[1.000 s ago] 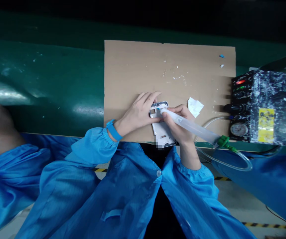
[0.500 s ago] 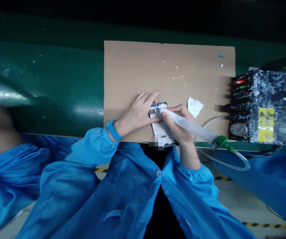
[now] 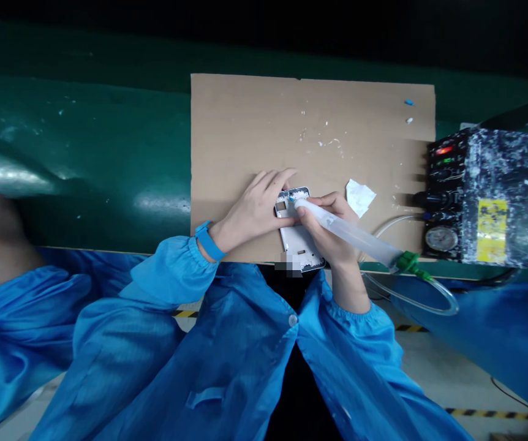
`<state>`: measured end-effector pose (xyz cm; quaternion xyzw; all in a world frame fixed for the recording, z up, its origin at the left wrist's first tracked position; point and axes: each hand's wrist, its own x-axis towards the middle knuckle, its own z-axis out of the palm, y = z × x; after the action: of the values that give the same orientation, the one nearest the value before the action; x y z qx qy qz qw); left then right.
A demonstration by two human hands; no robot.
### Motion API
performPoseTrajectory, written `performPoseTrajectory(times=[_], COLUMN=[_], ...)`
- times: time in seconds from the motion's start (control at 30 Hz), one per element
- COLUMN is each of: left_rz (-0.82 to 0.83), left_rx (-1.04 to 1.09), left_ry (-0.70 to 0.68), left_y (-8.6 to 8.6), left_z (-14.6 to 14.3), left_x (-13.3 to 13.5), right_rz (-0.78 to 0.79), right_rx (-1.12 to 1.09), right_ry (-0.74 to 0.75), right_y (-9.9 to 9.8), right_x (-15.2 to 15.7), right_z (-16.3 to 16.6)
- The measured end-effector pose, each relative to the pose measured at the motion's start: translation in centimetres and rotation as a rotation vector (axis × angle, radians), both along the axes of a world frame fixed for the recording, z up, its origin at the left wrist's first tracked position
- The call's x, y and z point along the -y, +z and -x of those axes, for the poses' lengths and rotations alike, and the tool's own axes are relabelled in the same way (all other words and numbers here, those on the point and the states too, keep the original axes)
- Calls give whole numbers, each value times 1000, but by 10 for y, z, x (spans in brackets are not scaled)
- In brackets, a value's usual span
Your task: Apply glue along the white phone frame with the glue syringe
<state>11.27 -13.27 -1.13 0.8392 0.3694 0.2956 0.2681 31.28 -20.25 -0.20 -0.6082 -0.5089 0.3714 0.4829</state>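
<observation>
A white phone housing (image 3: 297, 242) lies on a brown cardboard sheet (image 3: 245, 128) at the bench's near edge. My left hand (image 3: 255, 207) presses down on its upper left side, fingers spread over the top corner. My right hand (image 3: 332, 236) grips a translucent glue syringe (image 3: 351, 236) like a pen; the blue tip touches the housing's top end, where white glue sits. A green fitting (image 3: 410, 262) joins the syringe to a clear hose (image 3: 429, 300).
A black dispenser box (image 3: 487, 196) with lights, knobs and a gauge stands at the right. A white paper scrap (image 3: 359, 196) lies beside my right hand. Glue specks dot the cardboard. Other people's blue sleeves (image 3: 11, 306) flank me on the green bench (image 3: 89, 153).
Almost nothing: both hands stay on the housing and syringe; the hose loop and green fitting have drifted slightly left.
</observation>
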Motion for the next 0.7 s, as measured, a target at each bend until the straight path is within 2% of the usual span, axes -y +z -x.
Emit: performPoseTrajectory(times=[0.7], left_rz=[28], left_rx=[-25], left_ry=[8], left_y=[2], left_z=[-1], left_x=[0], right_rz=[10], right_rx=[25], right_ry=[-13], right_y=[-1], right_x=[-1], right_z=[1])
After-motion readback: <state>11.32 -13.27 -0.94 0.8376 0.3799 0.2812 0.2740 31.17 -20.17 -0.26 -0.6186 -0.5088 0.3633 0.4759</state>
